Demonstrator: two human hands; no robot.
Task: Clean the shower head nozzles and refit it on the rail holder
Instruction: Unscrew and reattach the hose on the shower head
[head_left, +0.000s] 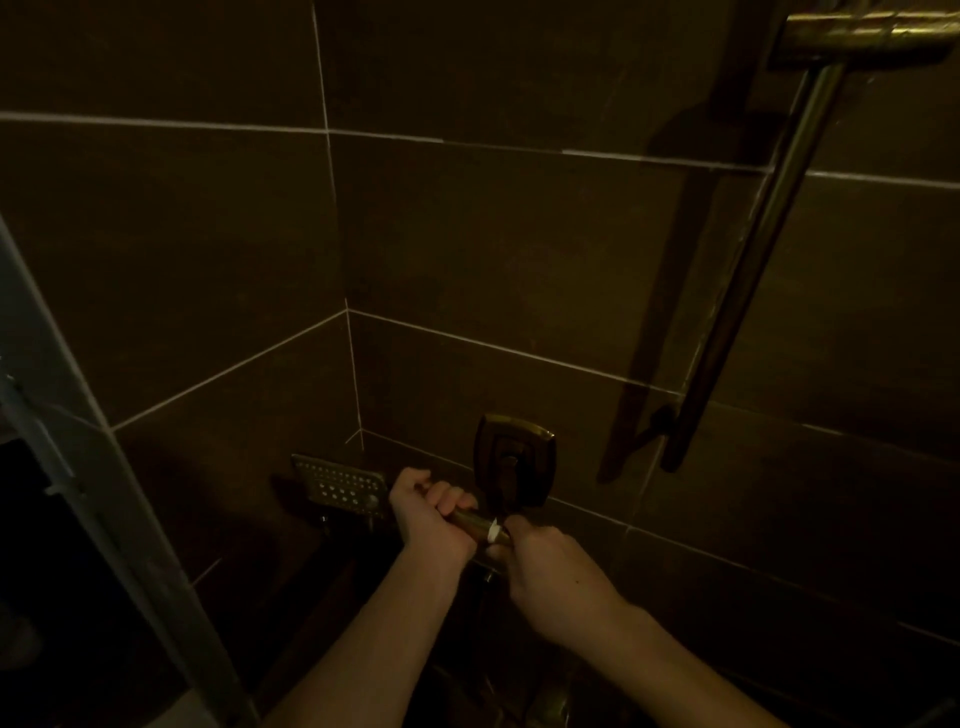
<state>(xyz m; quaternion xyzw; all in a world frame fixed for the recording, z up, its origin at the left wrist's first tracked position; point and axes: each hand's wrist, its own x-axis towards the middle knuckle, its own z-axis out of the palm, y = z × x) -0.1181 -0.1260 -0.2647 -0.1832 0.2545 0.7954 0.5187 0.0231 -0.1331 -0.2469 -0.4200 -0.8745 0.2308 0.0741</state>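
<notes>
In a dim shower, the metal shower head is held low near the floor, its square head upright. My left hand is wrapped around the upper part of its handle. My right hand is closed around the handle's lower end, where the hose joins. A small white piece shows between my two hands; I cannot tell what it is. The rail runs up the right wall to the holder bracket at the top right, well above both hands.
Dark brown tiles cover the walls and floor. A square perforated floor drain lies in the corner, just left of my left hand. A grey frame edge runs down the left side. Metal fittings show dimly at the bottom.
</notes>
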